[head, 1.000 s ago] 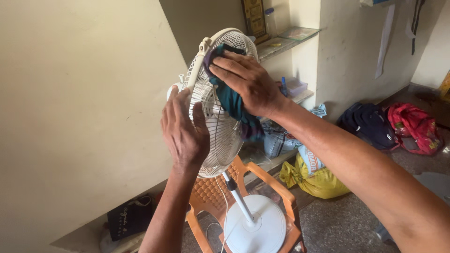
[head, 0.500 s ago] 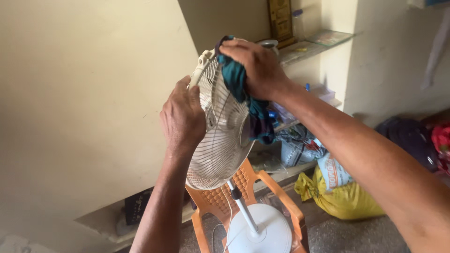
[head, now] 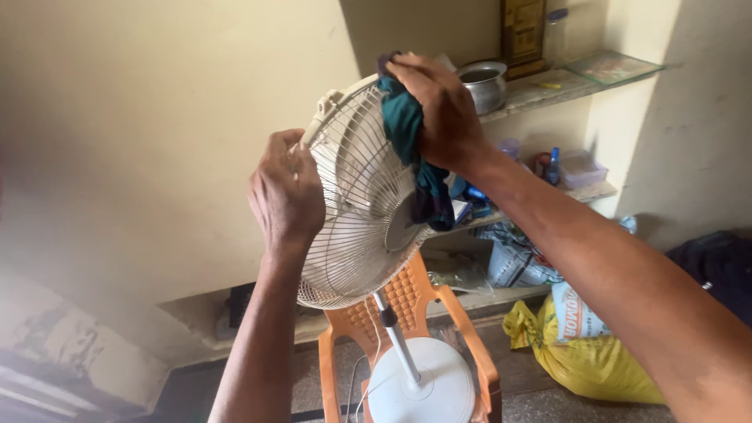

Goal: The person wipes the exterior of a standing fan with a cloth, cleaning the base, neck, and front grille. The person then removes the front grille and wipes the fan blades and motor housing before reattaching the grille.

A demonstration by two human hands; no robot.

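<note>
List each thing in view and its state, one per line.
Fan grille: tilted, closed over the blades.
Teal cloth: bunched, pressed on the grille's top.
Right hand: pressing the cloth.
Left hand: gripping the grille's rim.
Orange chair: upright, fan base on its seat.
Steel pot: upright, uncovered.

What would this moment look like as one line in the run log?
left hand: grips fan grille rim | right hand: presses teal cloth on grille top | fan stands on orange chair
</note>
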